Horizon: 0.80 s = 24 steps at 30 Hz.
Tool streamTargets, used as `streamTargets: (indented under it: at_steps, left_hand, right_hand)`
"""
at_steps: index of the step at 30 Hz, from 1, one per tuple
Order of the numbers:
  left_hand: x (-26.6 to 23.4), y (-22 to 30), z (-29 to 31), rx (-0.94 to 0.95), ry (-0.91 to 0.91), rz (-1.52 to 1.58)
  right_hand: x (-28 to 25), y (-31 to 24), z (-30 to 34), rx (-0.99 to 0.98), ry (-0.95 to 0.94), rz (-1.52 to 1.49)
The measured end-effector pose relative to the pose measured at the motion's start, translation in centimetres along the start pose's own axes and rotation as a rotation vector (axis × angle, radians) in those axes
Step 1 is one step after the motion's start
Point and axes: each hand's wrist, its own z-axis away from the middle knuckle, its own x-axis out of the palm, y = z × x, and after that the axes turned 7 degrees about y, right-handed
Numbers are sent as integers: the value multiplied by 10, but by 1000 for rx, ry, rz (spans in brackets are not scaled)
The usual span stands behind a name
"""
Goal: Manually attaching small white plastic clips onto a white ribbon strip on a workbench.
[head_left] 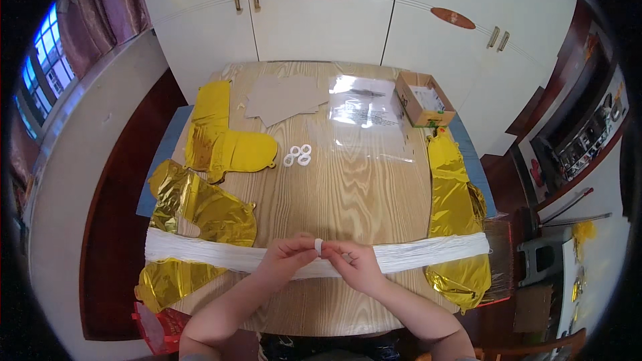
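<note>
Near the front of the table, both hands meet over a long bundle of white strings (pixel 428 254). Between my fingertips is a small white ring (pixel 318 245), seen edge on. My left hand (pixel 286 258) pinches it from the left side. My right hand (pixel 353 265) has its fingers closed at the ring's right side. The string bundle runs across the table beneath both hands, its ends lying over gold foil balloons (pixel 206 204). Several more small white rings (pixel 298 155) lie together farther back.
Another gold foil balloon (pixel 231 148) lies at the far left, and more gold foil (pixel 459 207) at the right. Grey-beige card sheets (pixel 284 99), clear plastic bags (pixel 366 117) and an open cardboard box (pixel 425 99) sit at the back. A red bag (pixel 160 329) is at the lower left.
</note>
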Motion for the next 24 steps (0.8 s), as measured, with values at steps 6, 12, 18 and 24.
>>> streamTargets:
  at_steps: [6, 12, 18, 24]
  left_hand:
    - [9, 6, 2, -28, 47, -11]
    - [6, 10, 1, -1, 68, -77]
    - [4, 13, 0, -109, -24, -228]
    - [8, 8, 2, -68, -45, -273]
  right_hand:
    - [2, 12, 0, 151, -43, -247]
    - [-10, 3, -1, 243, -169, -343]
    - [-21, -4, -10, -249, -15, 8]
    - [-13, -2, -8, -356, -39, 154]
